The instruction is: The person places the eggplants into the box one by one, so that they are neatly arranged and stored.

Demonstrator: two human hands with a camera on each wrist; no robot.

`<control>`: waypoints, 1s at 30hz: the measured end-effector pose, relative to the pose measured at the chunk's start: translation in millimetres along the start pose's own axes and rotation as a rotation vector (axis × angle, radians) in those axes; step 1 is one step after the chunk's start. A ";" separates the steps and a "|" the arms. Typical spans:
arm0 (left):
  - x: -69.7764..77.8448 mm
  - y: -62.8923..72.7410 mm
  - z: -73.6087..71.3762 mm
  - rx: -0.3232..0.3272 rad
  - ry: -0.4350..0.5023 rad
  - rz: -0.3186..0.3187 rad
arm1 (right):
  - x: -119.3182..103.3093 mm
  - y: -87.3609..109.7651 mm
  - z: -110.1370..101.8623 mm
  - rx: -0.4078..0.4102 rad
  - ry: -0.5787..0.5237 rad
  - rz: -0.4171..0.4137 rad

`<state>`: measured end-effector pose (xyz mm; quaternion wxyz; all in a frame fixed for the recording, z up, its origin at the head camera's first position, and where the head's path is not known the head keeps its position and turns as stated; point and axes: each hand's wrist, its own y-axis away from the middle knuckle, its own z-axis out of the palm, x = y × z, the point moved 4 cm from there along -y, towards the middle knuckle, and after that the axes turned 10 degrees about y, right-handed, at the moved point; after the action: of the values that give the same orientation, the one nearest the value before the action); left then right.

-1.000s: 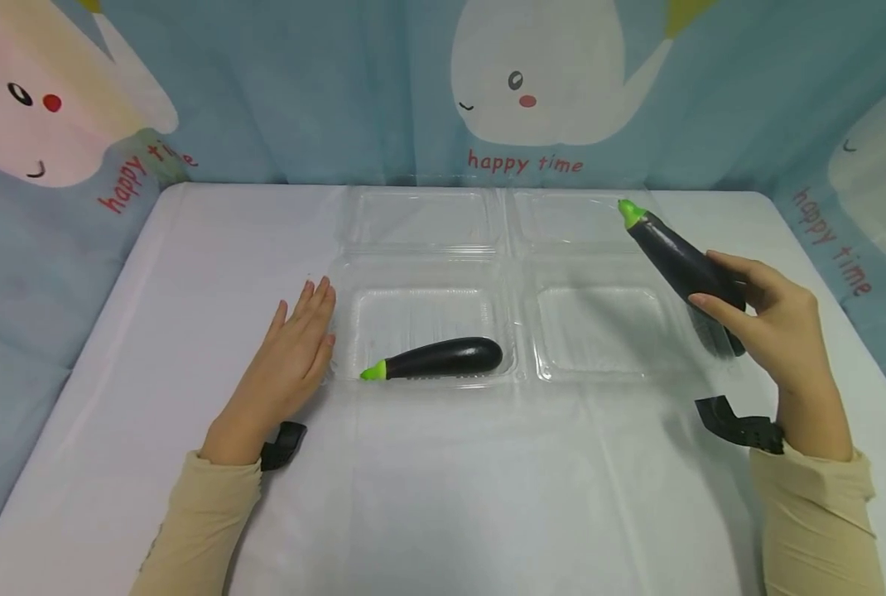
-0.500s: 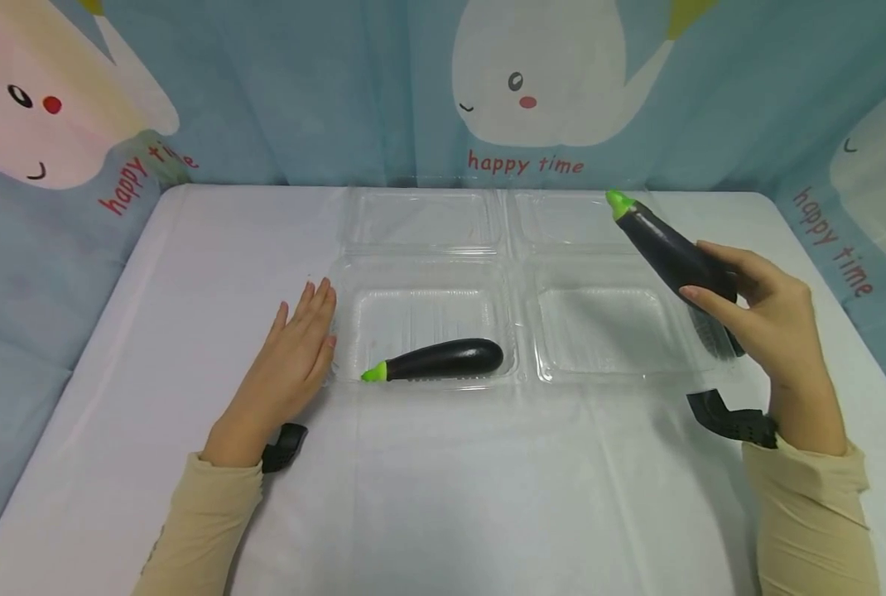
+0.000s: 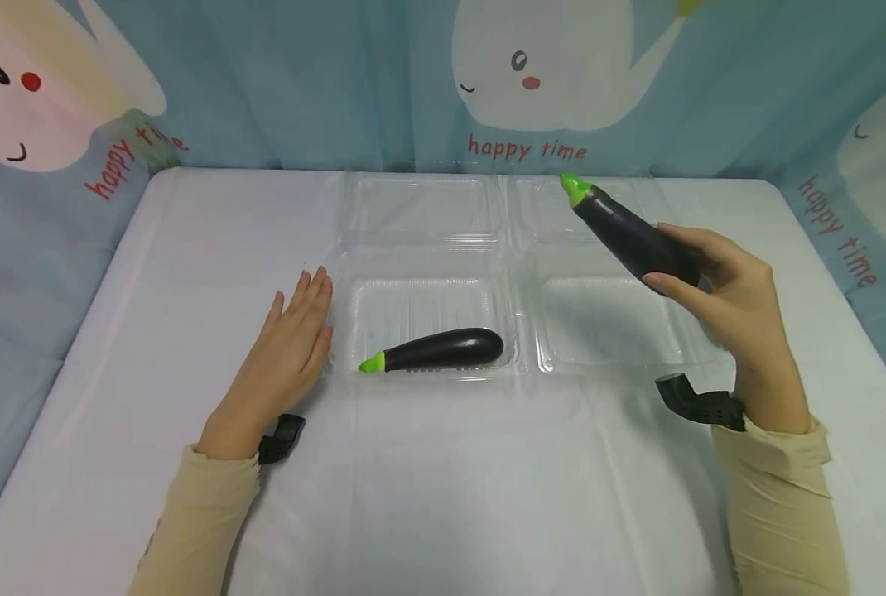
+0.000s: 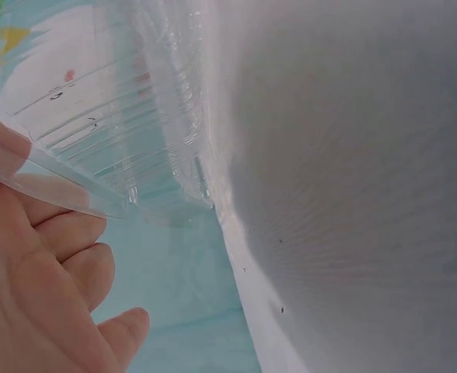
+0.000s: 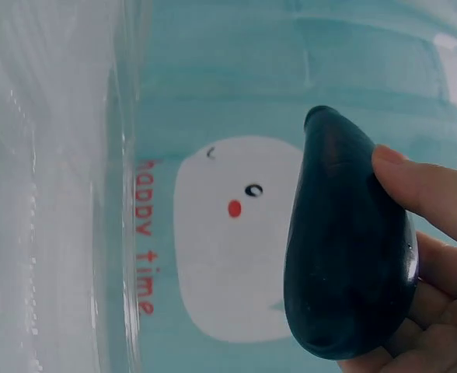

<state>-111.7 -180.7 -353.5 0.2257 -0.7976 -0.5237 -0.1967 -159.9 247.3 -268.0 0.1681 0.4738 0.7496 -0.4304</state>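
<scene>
A person's right hand (image 3: 734, 290) grasps a glossy dark-purple eggplant (image 3: 629, 240) by its fat end, holding it aloft above the right clamshell container (image 3: 603, 327), thumb on one side and fingers curled round the other. The vegetable hangs at a slant, its bright green stem cap (image 3: 575, 189) pointing away from the wearer and toward the left, seen from the head camera against the container's folded-back lid. In the right wrist view, the rounded bottom of the eggplant faces the lens and the clear plastic stands off to one side. A second eggplant (image 3: 446, 348) lies on its side in the left clamshell container (image 3: 394, 310), along the near wall, with its green tip at the left corner and its bulbous end to the right. At that container's left edge, the left hand (image 3: 279, 356) grasps nothing from the head view, its fingers extended and together; the left wrist view shows fingers and thumb at the transparent rim, though how firmly they touch cannot be told. Both see-through containers sit side by side on a white-covered table (image 3: 488, 480), lids laid back toward a blue curtain (image 3: 383, 83) printed with pale cartoon figures and the red words "happy time."
</scene>
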 end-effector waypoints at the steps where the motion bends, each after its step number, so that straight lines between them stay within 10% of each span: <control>1: 0.3 -1.1 -0.5 0.002 0.000 0.003 | -1.0 -0.8 1.5 -0.004 -0.007 -0.002; 30: -1.7 -2.8 0.3 0.007 0.021 -0.005 | -33.2 -18.9 59.5 -0.212 -0.055 -0.175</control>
<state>-114.9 -180.9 -354.2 0.2333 -0.7934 -0.5239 -0.2038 -168.9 177.2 -271.0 0.1994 0.3743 0.8245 -0.3745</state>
